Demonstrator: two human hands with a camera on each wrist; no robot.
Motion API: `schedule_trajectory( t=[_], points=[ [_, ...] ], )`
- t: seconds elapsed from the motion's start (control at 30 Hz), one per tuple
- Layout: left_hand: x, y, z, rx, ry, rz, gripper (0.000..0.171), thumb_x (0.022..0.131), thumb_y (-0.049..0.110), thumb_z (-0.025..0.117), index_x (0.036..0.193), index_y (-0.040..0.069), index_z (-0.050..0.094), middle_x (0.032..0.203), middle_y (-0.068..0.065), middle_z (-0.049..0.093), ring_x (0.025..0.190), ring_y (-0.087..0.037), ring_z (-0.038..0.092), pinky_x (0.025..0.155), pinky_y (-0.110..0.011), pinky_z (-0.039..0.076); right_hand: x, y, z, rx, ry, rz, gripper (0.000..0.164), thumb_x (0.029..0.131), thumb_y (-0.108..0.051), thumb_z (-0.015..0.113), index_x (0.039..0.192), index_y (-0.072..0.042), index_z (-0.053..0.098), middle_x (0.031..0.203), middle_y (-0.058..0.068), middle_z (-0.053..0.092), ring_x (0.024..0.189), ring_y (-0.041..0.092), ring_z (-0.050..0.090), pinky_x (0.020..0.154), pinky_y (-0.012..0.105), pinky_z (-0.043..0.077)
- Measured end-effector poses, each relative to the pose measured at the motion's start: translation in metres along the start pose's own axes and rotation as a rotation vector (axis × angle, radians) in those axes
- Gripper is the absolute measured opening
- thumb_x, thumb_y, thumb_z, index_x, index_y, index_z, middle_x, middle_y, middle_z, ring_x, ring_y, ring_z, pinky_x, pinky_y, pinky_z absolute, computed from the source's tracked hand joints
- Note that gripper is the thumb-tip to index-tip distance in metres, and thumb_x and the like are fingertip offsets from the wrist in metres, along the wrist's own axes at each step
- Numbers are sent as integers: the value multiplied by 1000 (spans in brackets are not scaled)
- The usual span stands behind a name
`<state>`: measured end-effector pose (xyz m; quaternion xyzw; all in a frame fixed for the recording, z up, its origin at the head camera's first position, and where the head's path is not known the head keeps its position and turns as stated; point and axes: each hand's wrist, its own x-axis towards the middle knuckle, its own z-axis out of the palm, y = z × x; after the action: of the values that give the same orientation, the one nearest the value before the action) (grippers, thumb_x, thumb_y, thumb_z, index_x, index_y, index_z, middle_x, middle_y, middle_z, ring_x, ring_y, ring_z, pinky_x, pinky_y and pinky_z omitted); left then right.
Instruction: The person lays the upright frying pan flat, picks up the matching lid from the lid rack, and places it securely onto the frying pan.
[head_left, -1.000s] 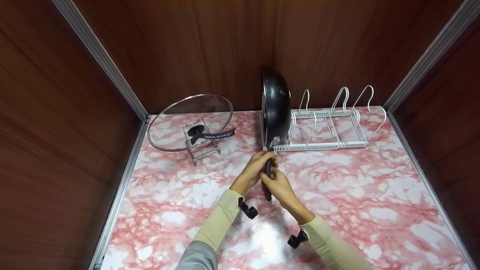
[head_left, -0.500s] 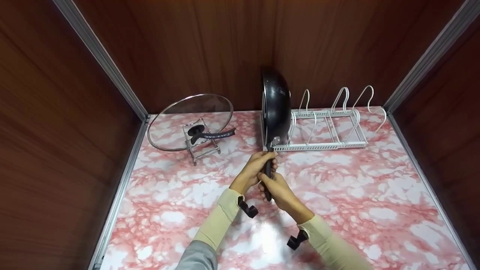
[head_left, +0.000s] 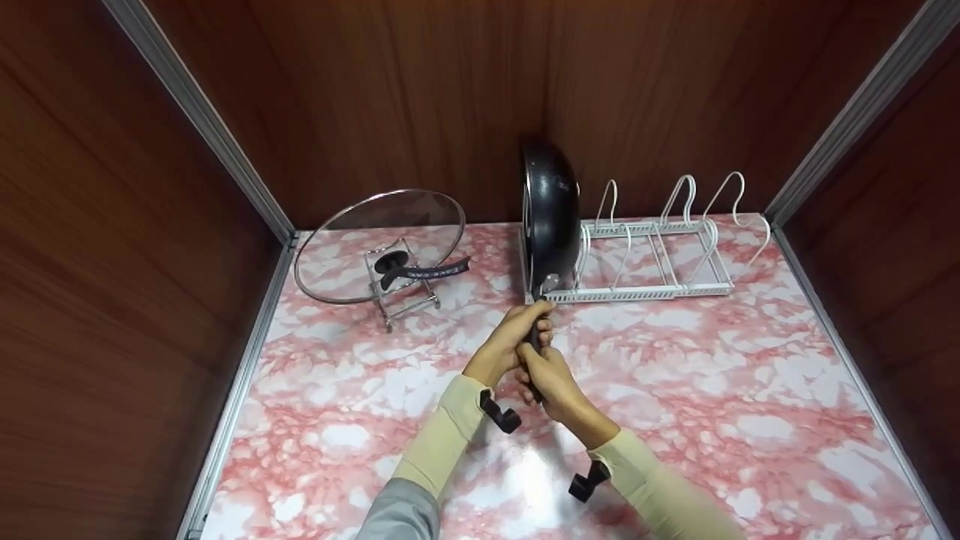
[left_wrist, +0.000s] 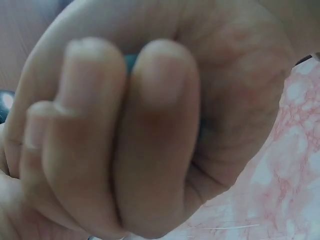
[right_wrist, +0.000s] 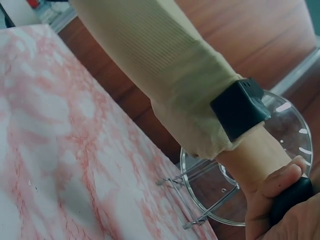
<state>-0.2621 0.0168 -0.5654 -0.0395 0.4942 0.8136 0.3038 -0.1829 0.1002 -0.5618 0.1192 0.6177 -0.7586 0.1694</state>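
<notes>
A deep black frying pan (head_left: 553,217) stands on its edge at the left end of a white wire rack (head_left: 634,295), its open side facing left. Its dark handle (head_left: 535,337) points toward me. My left hand (head_left: 511,331) grips the handle close to the pan, thumb along the top. Just behind it, my right hand (head_left: 555,381) grips the handle nearer its end. Curled fingers (left_wrist: 155,130) fill the left wrist view and hide most of what they hold. In the right wrist view, a black piece of the handle (right_wrist: 295,197) shows between the hands.
Left of the pan, a glass lid (head_left: 330,296) with a black knob and curved handle (head_left: 431,271) leans on a small metal wire stand (head_left: 412,306). White wire dividers (head_left: 679,199) rise along the rack. Brown wood-grain panels (head_left: 420,97) enclose the marbled pink table (head_left: 675,390).
My right hand has shifted slightly along the handle, and its fingers have wrapped around it. The left hand keeps its grip. The pan, rack and lid stay in place.
</notes>
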Motion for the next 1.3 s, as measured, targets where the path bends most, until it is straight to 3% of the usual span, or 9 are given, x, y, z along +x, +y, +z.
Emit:
schedule_trajectory(
  t=[0.17,0.43,0.8,1.3],
  points=[
    [2,0,0,19,15,7,29,100,24,65,75,19,52,61,12,50,48,-2,52,44,-21,43,1,1,1,-8,17,-6,29,102,-19,47,73,-14,46,55,-5,41,35,6,39,34,23,32],
    [5,2,4,48,23,-39,32,102,23,61,73,20,49,57,13,43,44,0,49,41,-19,41,0,0,1,-23,25,5,28,101,-18,48,74,-13,45,52,-6,39,33,5,37,33,22,31],
    [6,3,13,115,57,41,29,101,17,56,74,18,46,57,11,38,46,2,39,43,-14,40,0,2,3,-73,53,-10,35,100,-17,47,66,-14,42,47,-6,38,32,5,35,33,22,29],
    [8,1,14,82,52,67,28,99,11,54,73,18,45,56,12,37,45,2,38,43,-14,38,-3,1,3,-94,78,-24,34,102,-18,47,68,-13,44,49,-6,38,33,6,35,33,23,29]
  ],
)
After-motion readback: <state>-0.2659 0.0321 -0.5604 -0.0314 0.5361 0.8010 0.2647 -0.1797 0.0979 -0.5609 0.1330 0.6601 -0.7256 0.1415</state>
